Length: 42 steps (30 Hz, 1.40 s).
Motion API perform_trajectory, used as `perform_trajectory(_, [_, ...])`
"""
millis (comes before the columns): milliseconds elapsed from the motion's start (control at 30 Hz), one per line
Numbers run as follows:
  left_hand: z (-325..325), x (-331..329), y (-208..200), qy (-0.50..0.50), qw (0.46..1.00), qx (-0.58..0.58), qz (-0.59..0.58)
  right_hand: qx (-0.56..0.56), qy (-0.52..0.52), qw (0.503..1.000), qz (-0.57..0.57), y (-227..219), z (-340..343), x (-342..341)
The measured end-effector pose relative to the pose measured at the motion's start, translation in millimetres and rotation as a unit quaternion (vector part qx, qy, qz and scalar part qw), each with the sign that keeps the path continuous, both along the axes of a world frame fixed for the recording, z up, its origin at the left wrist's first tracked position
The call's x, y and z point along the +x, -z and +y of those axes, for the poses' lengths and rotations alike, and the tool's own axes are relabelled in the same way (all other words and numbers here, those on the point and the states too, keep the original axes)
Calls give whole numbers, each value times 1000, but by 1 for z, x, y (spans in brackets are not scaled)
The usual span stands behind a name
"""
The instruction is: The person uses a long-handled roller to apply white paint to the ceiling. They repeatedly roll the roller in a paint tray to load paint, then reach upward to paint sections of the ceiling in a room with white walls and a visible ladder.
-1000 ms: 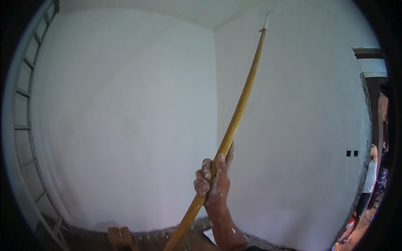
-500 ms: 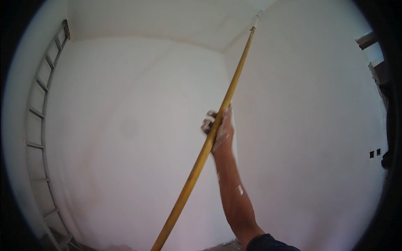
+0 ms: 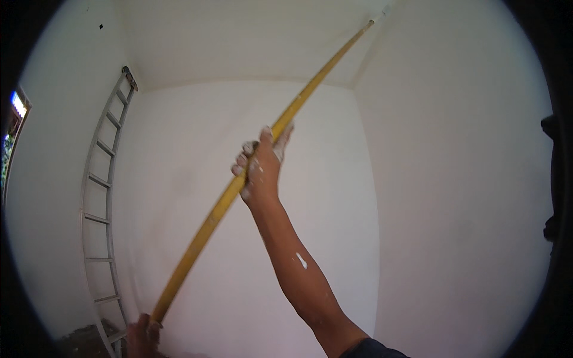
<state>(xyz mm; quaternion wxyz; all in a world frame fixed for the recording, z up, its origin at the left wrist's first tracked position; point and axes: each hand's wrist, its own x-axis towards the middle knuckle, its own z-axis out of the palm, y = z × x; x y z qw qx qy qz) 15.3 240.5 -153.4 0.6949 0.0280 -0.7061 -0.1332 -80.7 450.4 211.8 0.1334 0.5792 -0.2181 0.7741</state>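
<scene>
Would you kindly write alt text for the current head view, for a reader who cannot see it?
A person's right hand, flecked with white, and left hand, lower down, hold a long yellow pole slanting up rightward toward the ceiling. A ladder stands at the left beside pale walls.

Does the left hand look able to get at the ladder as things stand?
Probably not: the left hand is around the lower end of the pole, and the ladder seems to stand farther back.
</scene>
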Motion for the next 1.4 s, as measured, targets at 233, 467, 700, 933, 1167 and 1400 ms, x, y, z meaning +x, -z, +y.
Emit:
perform_trajectory(233, [58,42,-37,218,957,176,-79,-20,-17,999,40,-26,52,23])
perform_trajectory(467, [43,57,-21,258,949,166,-80,-53,-24,997,46,-10,32,33])
perform_trajectory(700, [20,60,-2,267,957,105,-43,-79,-25,994,72,-2,6,39])
perform_trajectory(933, [5,60,6,274,956,92,-52,-82,-16,994,73,4,-3,45])
perform_trajectory(1167, [8,59,-2,255,962,87,-34,-91,-7,992,83,-10,-7,41])
perform_trajectory(1400, [11,65,-4,250,965,73,-34,-94,-4,992,83,-15,-7,41])
